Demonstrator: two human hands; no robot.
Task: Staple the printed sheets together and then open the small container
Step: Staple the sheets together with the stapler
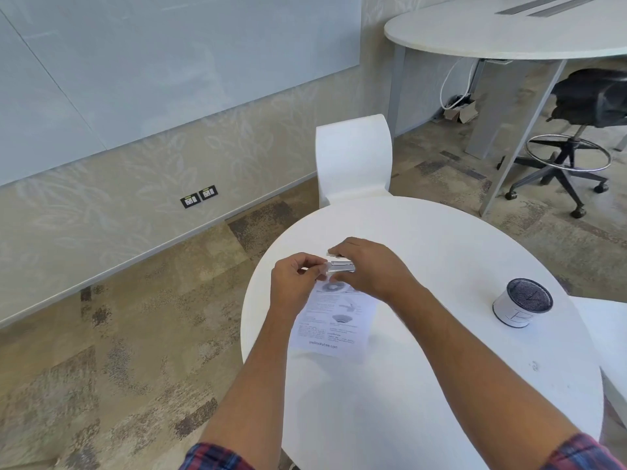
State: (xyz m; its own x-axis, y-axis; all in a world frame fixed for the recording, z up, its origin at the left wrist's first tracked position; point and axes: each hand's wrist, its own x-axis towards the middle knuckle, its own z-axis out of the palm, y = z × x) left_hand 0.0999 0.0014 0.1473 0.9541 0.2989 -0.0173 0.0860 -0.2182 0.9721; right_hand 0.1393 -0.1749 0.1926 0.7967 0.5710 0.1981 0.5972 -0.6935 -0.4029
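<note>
Printed sheets, footer partly legible, ends "tree.com". Left hand pinches their top edge; right hand grips stapler. Lidded tin well apart on round table.

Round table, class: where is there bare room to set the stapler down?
Free: the table nearest the person, below the printed sheets, and the stretch between sheets and small container. Crowded: the far-left part, where both hands work the stapler.

Office meeting room — glass whiteboard, swivel chair, carpet tiles.
</note>
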